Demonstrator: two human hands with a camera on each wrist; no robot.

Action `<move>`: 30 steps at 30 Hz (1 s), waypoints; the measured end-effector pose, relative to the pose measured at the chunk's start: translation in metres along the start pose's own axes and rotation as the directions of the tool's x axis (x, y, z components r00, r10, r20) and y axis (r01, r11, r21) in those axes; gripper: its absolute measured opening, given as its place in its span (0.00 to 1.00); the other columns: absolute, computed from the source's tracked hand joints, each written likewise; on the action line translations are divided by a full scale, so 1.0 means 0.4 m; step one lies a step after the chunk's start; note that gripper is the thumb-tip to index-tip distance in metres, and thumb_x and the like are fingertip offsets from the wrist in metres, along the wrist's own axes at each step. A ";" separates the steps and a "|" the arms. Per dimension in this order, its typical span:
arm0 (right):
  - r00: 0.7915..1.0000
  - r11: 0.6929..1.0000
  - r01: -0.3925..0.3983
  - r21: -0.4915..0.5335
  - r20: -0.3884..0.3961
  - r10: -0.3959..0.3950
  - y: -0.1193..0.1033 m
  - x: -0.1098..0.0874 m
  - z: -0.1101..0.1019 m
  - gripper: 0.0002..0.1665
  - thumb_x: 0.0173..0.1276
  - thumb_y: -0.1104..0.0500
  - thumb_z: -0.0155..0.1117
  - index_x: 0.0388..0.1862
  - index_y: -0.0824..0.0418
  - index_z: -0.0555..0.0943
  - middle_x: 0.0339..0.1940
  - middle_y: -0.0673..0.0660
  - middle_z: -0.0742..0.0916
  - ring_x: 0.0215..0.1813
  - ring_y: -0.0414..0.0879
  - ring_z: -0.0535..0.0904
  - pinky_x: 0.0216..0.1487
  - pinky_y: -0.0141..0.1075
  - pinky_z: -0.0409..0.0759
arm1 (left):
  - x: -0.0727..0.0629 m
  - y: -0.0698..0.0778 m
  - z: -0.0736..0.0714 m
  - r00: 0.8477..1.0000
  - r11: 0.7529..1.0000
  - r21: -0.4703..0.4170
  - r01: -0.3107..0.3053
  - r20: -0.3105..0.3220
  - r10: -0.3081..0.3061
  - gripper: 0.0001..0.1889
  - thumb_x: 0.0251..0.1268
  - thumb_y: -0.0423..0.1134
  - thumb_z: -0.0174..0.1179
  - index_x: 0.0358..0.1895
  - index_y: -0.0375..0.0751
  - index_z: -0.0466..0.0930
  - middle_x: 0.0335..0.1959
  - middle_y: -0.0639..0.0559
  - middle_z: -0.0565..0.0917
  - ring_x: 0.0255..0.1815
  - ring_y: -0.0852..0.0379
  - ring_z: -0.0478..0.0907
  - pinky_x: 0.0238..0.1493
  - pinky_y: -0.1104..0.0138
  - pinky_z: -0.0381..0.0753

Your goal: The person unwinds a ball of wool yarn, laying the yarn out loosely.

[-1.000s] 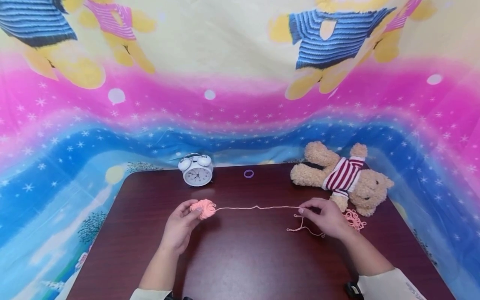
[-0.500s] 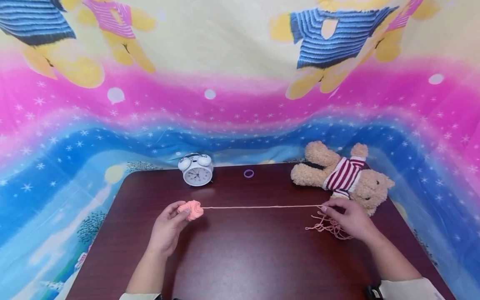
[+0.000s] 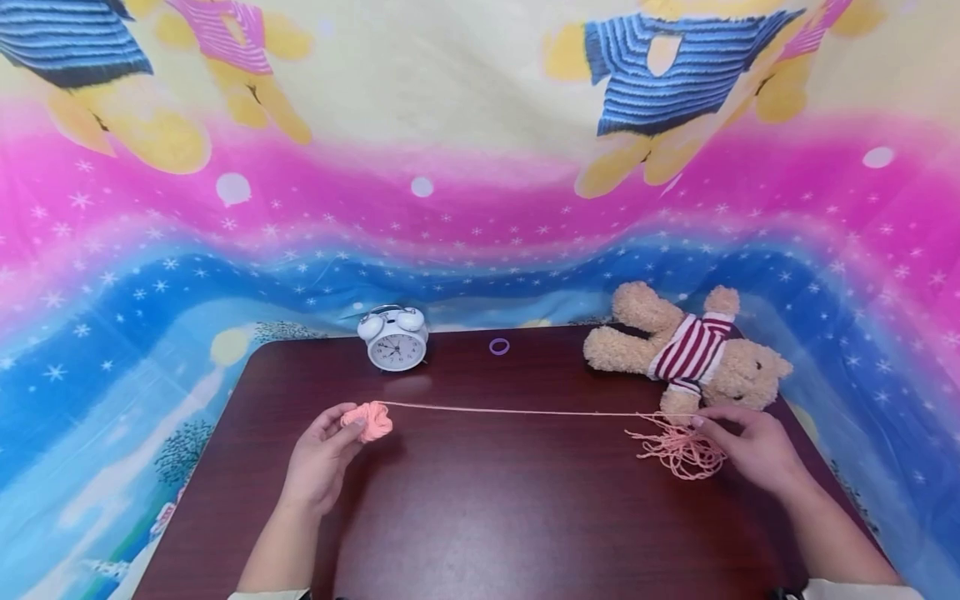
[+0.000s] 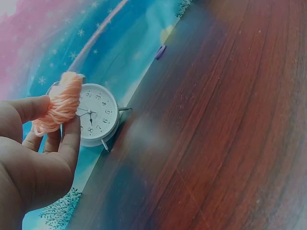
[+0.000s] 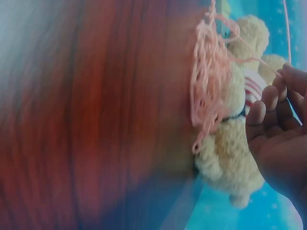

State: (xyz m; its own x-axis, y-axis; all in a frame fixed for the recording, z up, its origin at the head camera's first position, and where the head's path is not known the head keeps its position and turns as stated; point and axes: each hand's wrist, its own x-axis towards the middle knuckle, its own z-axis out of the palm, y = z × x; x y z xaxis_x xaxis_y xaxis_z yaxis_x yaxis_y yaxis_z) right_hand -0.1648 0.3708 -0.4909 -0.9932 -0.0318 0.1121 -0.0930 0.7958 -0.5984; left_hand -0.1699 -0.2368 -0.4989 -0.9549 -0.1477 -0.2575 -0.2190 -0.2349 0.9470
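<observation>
A small peach-pink ball of yarn (image 3: 371, 422) is pinched between the thumb and fingers of my left hand (image 3: 321, 458), over the left half of the table. From it a strand of yarn (image 3: 517, 411) runs taut across to the right. My right hand (image 3: 757, 450) pinches that strand between thumb and forefinger. Beside the right fingertips, a loose tangle of the same yarn (image 3: 686, 450) lies on the table. In the right wrist view the tangled yarn (image 5: 208, 76) shows in front of the teddy bear (image 5: 235, 148).
A white twin-bell alarm clock (image 3: 397, 340) stands at the back left of the dark red-brown table (image 3: 480, 517). Behind the strand lies a purple ring (image 3: 498, 346). The teddy bear in a striped sweater (image 3: 690, 350) lies on its side at the back right. A printed cloth (image 3: 480, 208) hangs behind.
My right hand has moved right and my left hand left with the ball, so the stretched strand is longer. The loose yarn near the right hand now shows as a fuller pile.
</observation>
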 end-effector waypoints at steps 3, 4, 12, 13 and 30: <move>0.999 1.000 -0.026 -0.015 -0.019 0.025 0.027 -0.012 -0.019 0.19 0.75 0.44 0.67 0.52 0.56 0.89 0.56 0.63 0.88 0.58 0.53 0.82 0.48 0.36 0.80 | -0.002 0.002 -0.005 1.000 1.000 0.003 0.000 -0.004 0.000 0.29 0.74 0.30 0.62 0.73 0.30 0.61 0.49 0.56 0.82 0.49 0.62 0.83 0.56 0.68 0.84; 0.999 0.999 -0.030 -0.021 -0.034 0.029 0.036 -0.016 -0.025 0.18 0.75 0.44 0.67 0.51 0.55 0.90 0.55 0.62 0.89 0.56 0.45 0.82 0.46 0.31 0.79 | -0.002 0.003 -0.007 1.000 1.000 0.003 -0.002 -0.007 0.002 0.30 0.74 0.30 0.62 0.73 0.30 0.61 0.49 0.56 0.82 0.50 0.62 0.83 0.56 0.68 0.84; 0.993 0.996 -0.090 -0.009 -0.076 0.089 0.101 -0.042 -0.065 0.21 0.74 0.44 0.68 0.53 0.59 0.88 0.55 0.69 0.87 0.51 0.28 0.74 0.39 0.29 0.70 | -0.007 0.013 -0.037 1.000 1.000 0.007 0.000 -0.027 0.000 0.28 0.75 0.33 0.63 0.72 0.33 0.62 0.50 0.56 0.81 0.50 0.63 0.83 0.57 0.69 0.84; 0.992 0.995 -0.104 -0.012 -0.074 0.103 0.106 -0.044 -0.069 0.22 0.75 0.44 0.67 0.53 0.60 0.88 0.56 0.70 0.86 0.53 0.35 0.77 0.39 0.29 0.70 | -0.008 0.014 -0.043 1.000 1.000 0.002 0.001 -0.029 -0.001 0.27 0.75 0.33 0.63 0.71 0.34 0.62 0.50 0.56 0.81 0.51 0.63 0.83 0.57 0.69 0.83; 0.977 0.981 -0.193 0.013 -0.091 0.193 0.146 -0.063 -0.098 0.28 0.75 0.40 0.66 0.55 0.63 0.86 0.60 0.74 0.83 0.43 0.24 0.68 0.33 0.27 0.71 | -0.038 0.039 -0.184 0.997 0.998 -0.046 -0.039 -0.073 0.035 0.20 0.77 0.36 0.61 0.65 0.42 0.67 0.53 0.57 0.76 0.51 0.67 0.82 0.55 0.73 0.83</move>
State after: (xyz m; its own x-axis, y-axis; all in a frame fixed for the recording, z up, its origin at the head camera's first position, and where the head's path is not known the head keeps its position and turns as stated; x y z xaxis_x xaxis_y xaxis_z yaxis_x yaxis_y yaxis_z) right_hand -0.1425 0.4418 -0.4978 -0.9819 0.1777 0.0657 0.0995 0.7790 -0.6191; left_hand -0.1441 -0.3091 -0.4942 -0.9448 -0.2259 -0.2371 -0.1723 -0.2726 0.9466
